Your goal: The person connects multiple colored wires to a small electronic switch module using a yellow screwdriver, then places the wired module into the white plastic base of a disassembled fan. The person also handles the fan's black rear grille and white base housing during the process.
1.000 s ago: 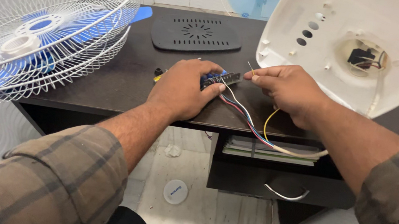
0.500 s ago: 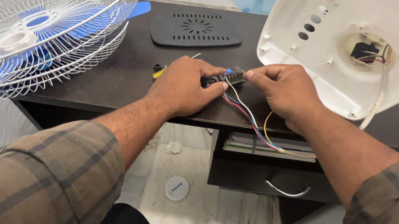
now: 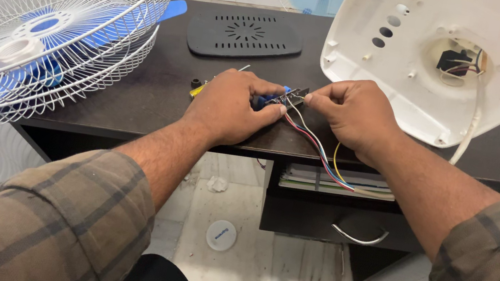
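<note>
My left hand is closed around a small dark switch part with blue on it, holding it on the dark desk. My right hand pinches thin wires at the part's right end. A bundle of coloured wires runs from there down over the desk's front edge. A yellow-handled tool peeks out from behind my left hand.
A white wire fan guard with blue blades lies at the left. A dark vented cover plate sits at the back. The upturned white fan base with exposed wiring stands at the right. Under the desk are a drawer and a round lid.
Both hands stay together on the switch part and wires; the view has shifted slightly. My right fingers have shifted a little along the wires.
</note>
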